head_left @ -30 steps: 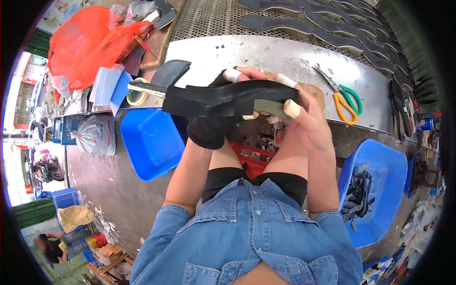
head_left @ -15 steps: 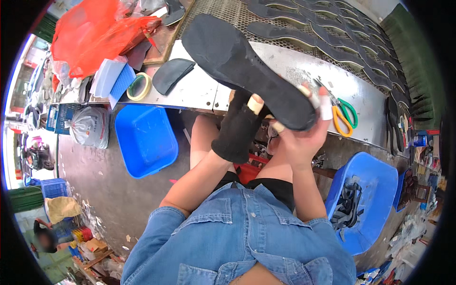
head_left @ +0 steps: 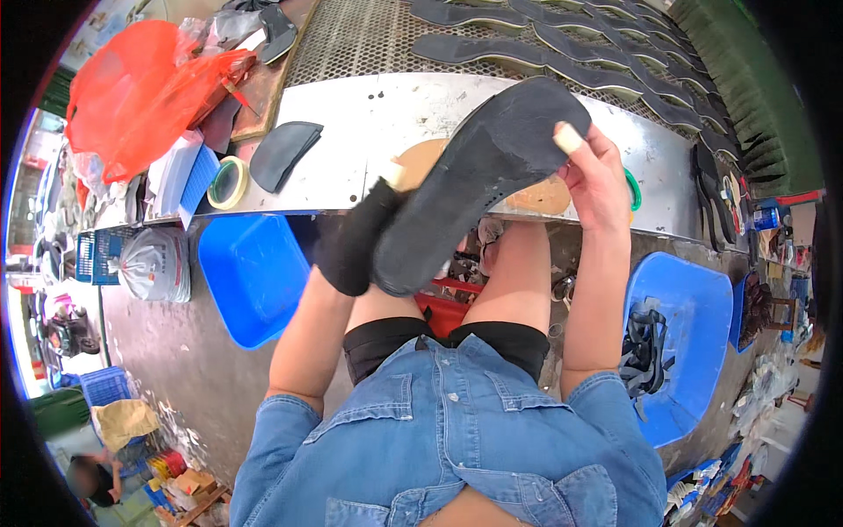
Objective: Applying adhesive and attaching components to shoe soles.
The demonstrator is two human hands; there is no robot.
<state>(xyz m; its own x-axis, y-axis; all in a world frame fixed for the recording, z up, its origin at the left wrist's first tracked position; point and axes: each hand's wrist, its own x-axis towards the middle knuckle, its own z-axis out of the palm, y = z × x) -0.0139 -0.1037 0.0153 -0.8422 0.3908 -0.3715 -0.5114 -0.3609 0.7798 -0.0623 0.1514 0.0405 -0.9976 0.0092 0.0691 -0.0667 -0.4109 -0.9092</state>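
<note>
A black insole [head_left: 474,176] slants between my hands over the bench's front edge, its wide end up to the right. My left hand [head_left: 362,233], in a black fingerless glove, closes on the side near its narrow end. Its fingers are mostly hidden; one wrapped tip shows. At the wide end my right hand [head_left: 593,176] grips the insole, with a wrapped thumb on top and the other fingers behind. A tan sole-shaped piece [head_left: 420,165] shows from behind the insole; whether it is held or lies on the bench I cannot tell.
Rows of black insoles [head_left: 606,75] lie on a mesh surface behind the metal bench [head_left: 342,105]. A dark curved piece [head_left: 285,156], a tape roll [head_left: 228,183] and a red bag [head_left: 132,97] sit left. Blue tubs [head_left: 250,281] flank my legs; the right tub [head_left: 680,351] holds black strips.
The insole has swung round, its wide end moving from upper left to upper right. My right hand now grips the wide end instead of the narrow one; my left hand has moved left.
</note>
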